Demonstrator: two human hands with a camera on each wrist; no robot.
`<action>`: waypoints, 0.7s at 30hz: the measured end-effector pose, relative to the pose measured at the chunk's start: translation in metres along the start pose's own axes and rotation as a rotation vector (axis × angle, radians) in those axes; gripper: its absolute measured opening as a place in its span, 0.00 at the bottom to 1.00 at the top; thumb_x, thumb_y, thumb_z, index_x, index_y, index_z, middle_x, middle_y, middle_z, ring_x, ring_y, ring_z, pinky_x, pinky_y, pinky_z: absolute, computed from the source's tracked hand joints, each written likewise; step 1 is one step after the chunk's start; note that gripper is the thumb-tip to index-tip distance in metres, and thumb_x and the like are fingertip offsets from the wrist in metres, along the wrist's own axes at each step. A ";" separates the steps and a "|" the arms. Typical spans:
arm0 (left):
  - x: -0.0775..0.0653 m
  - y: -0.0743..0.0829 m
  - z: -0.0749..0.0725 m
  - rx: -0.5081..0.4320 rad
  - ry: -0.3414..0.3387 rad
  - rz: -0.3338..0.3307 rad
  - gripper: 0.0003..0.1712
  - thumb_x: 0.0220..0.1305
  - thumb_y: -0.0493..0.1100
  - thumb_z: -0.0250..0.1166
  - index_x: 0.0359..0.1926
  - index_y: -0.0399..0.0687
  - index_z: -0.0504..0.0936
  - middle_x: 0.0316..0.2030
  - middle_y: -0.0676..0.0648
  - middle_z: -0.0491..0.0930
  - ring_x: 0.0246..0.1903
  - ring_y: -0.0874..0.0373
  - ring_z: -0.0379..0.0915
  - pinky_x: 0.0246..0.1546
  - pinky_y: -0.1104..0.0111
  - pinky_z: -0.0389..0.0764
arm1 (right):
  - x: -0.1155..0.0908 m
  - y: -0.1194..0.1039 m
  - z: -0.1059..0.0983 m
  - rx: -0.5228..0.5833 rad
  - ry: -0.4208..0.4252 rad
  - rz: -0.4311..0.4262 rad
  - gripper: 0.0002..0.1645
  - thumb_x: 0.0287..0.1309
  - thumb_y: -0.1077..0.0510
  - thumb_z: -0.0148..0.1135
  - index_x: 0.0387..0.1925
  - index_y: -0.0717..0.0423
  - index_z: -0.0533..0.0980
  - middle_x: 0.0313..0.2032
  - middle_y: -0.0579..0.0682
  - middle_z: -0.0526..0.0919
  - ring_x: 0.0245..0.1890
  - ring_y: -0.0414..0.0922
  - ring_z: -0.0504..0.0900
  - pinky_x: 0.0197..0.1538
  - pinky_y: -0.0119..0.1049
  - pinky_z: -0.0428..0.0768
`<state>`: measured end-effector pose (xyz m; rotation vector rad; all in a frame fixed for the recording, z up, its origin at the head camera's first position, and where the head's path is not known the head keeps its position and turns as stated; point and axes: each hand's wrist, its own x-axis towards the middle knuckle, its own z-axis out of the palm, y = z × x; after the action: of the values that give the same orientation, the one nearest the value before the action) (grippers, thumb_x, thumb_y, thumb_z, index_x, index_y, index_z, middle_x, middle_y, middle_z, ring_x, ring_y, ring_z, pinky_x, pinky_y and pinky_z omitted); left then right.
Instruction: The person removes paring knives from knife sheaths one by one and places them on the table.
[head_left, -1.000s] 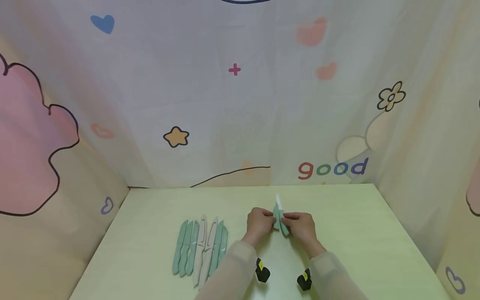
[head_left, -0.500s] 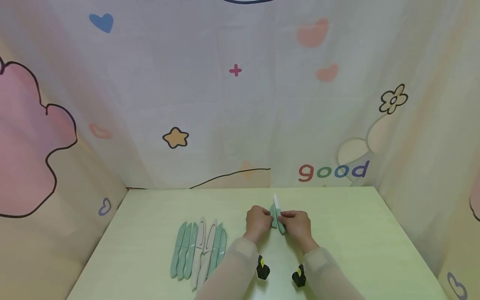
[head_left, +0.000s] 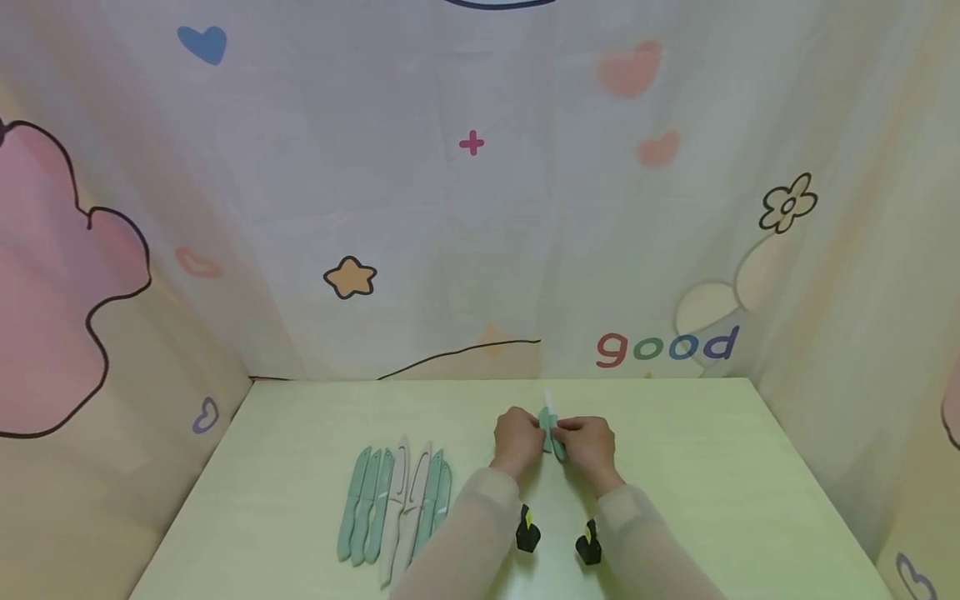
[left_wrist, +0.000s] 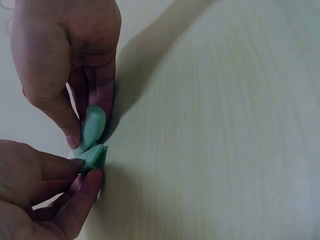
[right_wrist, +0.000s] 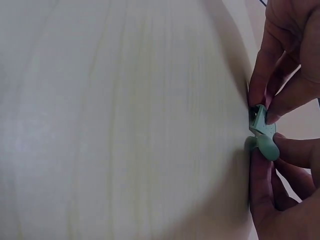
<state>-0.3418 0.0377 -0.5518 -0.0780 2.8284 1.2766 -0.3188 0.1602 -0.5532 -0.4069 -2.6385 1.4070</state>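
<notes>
Over the back middle of the table, my left hand [head_left: 517,437] pinches a green knife sheath [head_left: 545,433]. Its open end faces me in both wrist views. Close against its right side is a small knife with a green handle [head_left: 559,451] and a pale blade [head_left: 548,402] pointing away from me. My right hand [head_left: 591,446] grips that handle between thumb and fingers. The rounded handle end [left_wrist: 93,125] shows beside the sheath's open end [left_wrist: 95,157] in the left wrist view. The right wrist view has the blade hidden behind handle and sheath.
Left of my forearms lies a row of several sheathed knives, some green [head_left: 352,508] and two cream [head_left: 411,517]. My left sleeve partly covers its right end. Black wrist devices [head_left: 528,533] hang under the cuffs. A printed curtain [head_left: 420,208] stands behind the pale table [head_left: 697,467].
Both hands have shifted slightly left with the knife and sheath, the right hand more, so the two pieces now sit closer together. The head view has tilted slightly.
</notes>
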 end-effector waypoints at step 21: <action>0.005 0.008 0.003 0.116 0.036 0.007 0.03 0.52 0.32 0.66 0.25 0.39 0.85 0.26 0.42 0.83 0.26 0.52 0.78 0.25 0.62 0.85 | 0.007 -0.006 0.007 -0.101 0.020 -0.026 0.11 0.53 0.58 0.69 0.36 0.61 0.86 0.38 0.58 0.87 0.42 0.54 0.80 0.46 0.51 0.80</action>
<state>-0.3469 0.0447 -0.5478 -0.0877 2.9285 1.1205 -0.3281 0.1529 -0.5520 -0.3936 -2.6965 1.2600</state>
